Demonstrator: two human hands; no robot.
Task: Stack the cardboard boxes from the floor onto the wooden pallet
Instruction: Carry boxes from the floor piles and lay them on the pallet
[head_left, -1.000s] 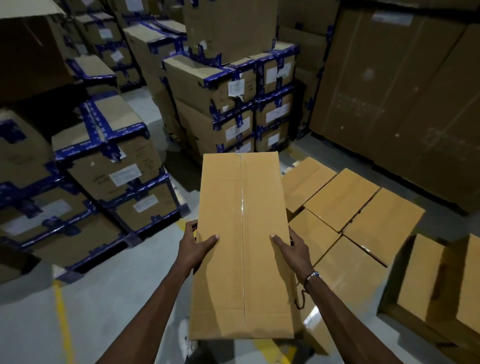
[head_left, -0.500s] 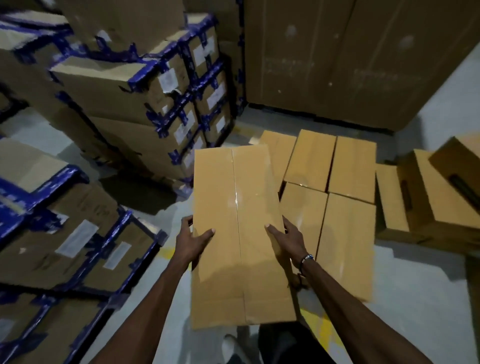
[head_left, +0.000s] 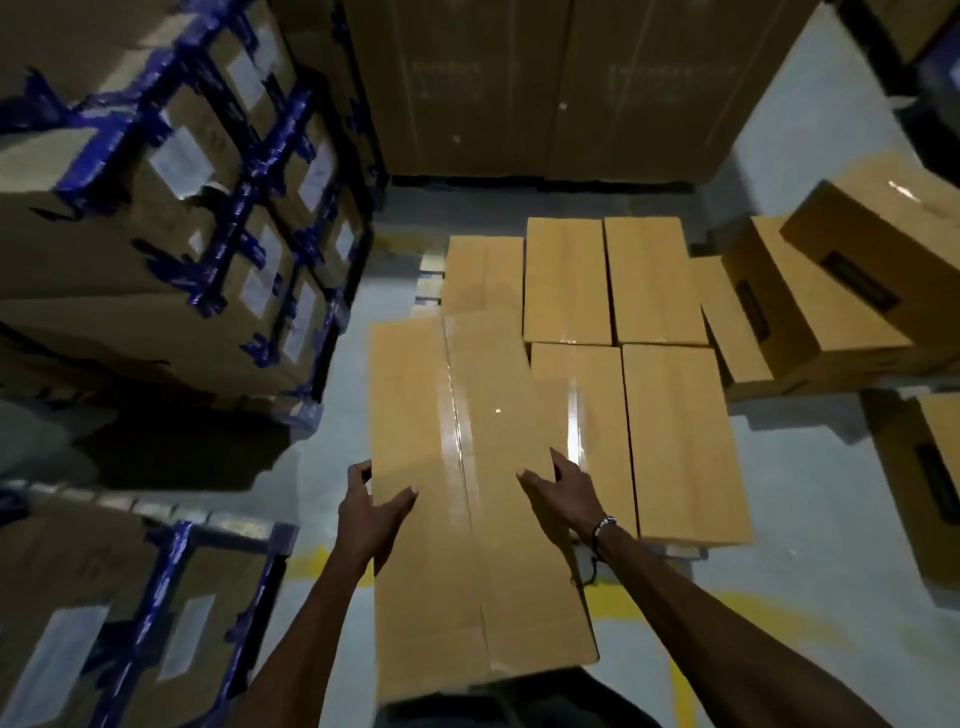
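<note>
Nearest the camera, a long cardboard box (head_left: 467, 499) with a clear tape seam down its top is carried lengthwise away from the person, held between both hands. The left hand (head_left: 371, 512) grips its left edge, thumb lying on the top face and fingers curled around the side. The right hand (head_left: 563, 493) grips the right edge the same way, thumb on top and fingers wrapped over the side, with a beaded bracelet (head_left: 602, 527) at the wrist. Beneath the box a grey concrete floor (head_left: 810, 499) shows, crossed by a yellow painted line (head_left: 748, 605).

Just beyond and to the right of the carried box, 5 matching boxes lie flat side by side in 2 rows as a low stack (head_left: 649, 332). The carried box's far end overlaps the left part of that layer in view; whether it touches cannot be told. At the stack's far left corner a bit of the wooden pallet (head_left: 428, 283) peeks out.

To the right, loose cardboard boxes (head_left: 810, 306) lean and lie on the floor. On the left, stacks of cartons bound in blue tape (head_left: 218, 208) with white labels rise high. Farthest back stand large plain brown cartons (head_left: 545, 88)
</note>
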